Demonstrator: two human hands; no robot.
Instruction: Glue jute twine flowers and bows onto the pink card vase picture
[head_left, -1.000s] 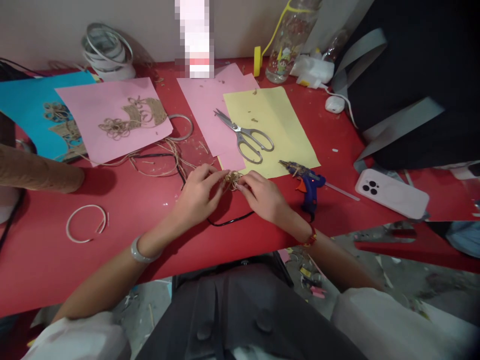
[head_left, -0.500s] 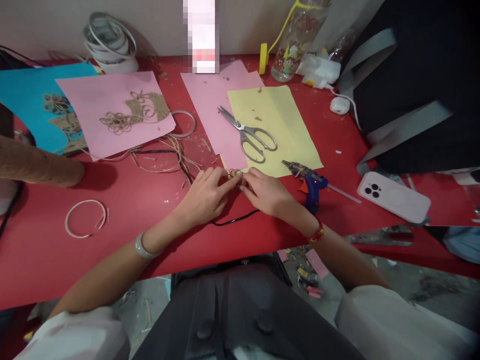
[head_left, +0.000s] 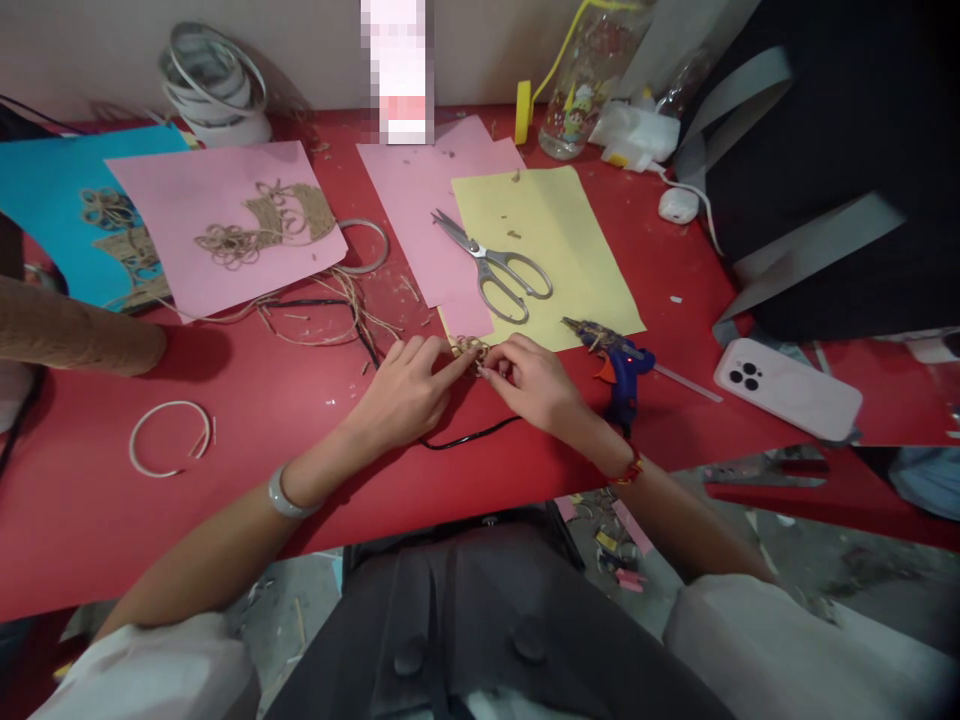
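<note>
A small piece of looped jute twine (head_left: 468,347) lies at the near edge of the yellow paper, partly hidden by my fingers. My left hand (head_left: 409,390) presses on it with an outstretched index finger, the other fingers curled. From the other side, my right hand (head_left: 536,378) pinches at the twine with thumb and index finger. Grey-handled scissors (head_left: 495,268) lie just beyond on the yellow paper (head_left: 592,260). A blue glue gun (head_left: 621,365) with a glue stick in its back end rests right of my right hand.
Twine shapes lie on a pink sheet (head_left: 165,190) and a blue sheet (head_left: 37,190). A headband ring (head_left: 135,460) and a brown roll (head_left: 82,325) are at left. A phone (head_left: 787,390) and dark bag (head_left: 825,180) stand right; a bottle (head_left: 574,120) behind. A black cord (head_left: 472,440) runs below my hands.
My right hand has shifted slightly, its fingers drawn a little away from my left fingertip, so more of the looped twine shows. My left hand stays almost in place.
</note>
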